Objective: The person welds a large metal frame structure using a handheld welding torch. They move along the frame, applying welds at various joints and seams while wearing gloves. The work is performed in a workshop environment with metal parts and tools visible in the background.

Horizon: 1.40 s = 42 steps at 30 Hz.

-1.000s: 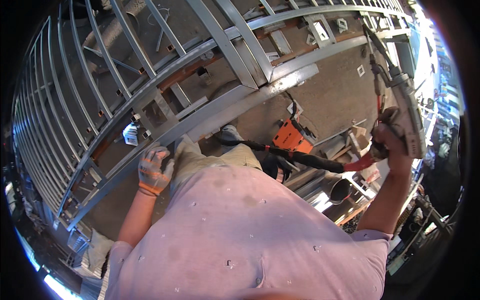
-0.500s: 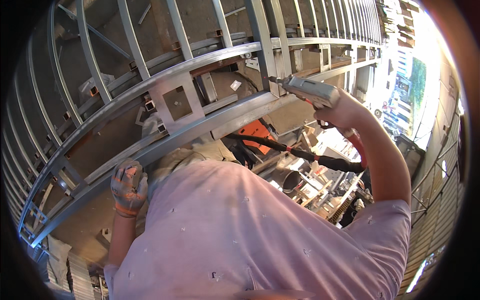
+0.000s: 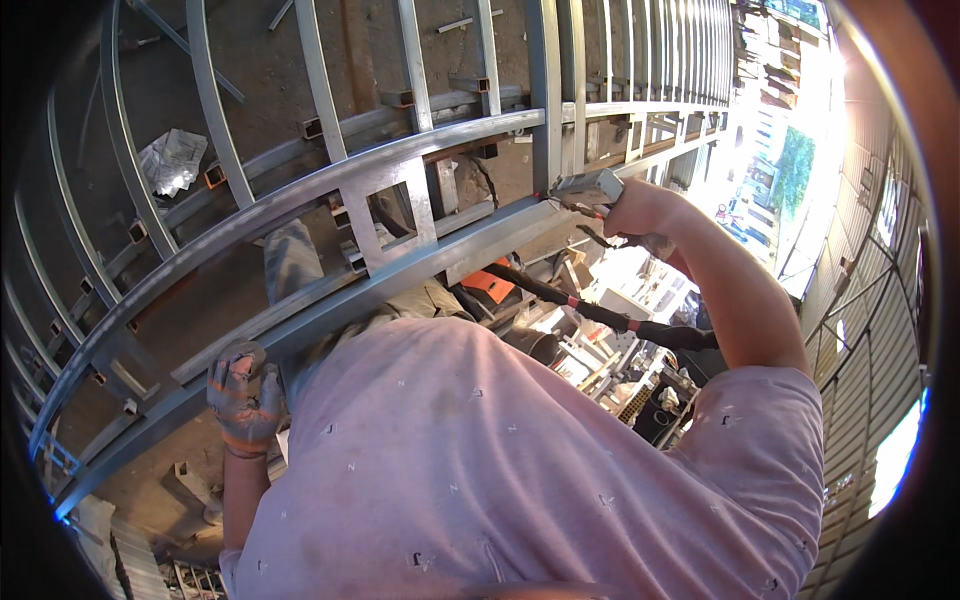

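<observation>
Lining up the grey tool (image 3: 590, 186) at the metal frame (image 3: 470, 243) seems the step; the right hand (image 3: 642, 214) wraps it, tip contact unclear, likely needing steadiness. The left hand (image 3: 246, 398) is half-open, empty.

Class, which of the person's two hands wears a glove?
The left hand, in a grey and orange glove; the right hand, gripping the grey tool, shows bare skin.

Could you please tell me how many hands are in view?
2: the gloved left hand by the near metal beam, and the right hand gripping a grey tool. Others could be hidden.
</observation>
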Available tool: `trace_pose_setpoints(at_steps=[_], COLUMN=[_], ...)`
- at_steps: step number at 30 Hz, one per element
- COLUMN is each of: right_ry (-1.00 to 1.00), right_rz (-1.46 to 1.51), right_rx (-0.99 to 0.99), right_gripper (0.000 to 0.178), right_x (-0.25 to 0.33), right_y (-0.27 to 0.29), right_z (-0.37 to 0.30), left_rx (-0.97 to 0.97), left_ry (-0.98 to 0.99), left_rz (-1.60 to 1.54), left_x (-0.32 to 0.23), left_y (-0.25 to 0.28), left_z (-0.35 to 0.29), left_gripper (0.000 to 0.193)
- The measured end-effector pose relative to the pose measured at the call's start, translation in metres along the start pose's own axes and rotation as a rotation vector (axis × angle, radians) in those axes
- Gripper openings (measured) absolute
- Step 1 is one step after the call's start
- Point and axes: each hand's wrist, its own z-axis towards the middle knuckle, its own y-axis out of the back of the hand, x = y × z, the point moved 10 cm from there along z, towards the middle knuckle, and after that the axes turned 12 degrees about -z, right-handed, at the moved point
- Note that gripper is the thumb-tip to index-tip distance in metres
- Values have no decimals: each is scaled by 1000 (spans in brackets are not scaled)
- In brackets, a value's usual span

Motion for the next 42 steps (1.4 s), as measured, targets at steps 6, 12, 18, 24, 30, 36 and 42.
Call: trace_pose_setpoints(at_steps=[6,12,18,24,30,36,42], right_ry=[-27,-82,-118,-160,-146,-207,-188], right_rz=[-129,-131,-186,-159,-115,-80,-164], right_rx=[76,121,139,181,202,234,270], right_gripper=[33,27,32,25,20,20,18], right_x=[17,24,26,26,30,34,46], right_y=[4,9,11,7,6,10,16], right_z=[11,15,24,31,41,38,39], left_rx=[-32,-17,-20,-33,-16,-34,-35], left_ry=[-13,44,17,16,-9,0,-19], left_rz=[34,28,-42,-131,-91,-104,-153], left_x=[9,21,21,21,21,22,14], left_y=[7,8,8,9,8,9,12], left_z=[-7,-10,-6,-3,-7,-6,1], left_gripper=[32,32,32,26,26,27,35])
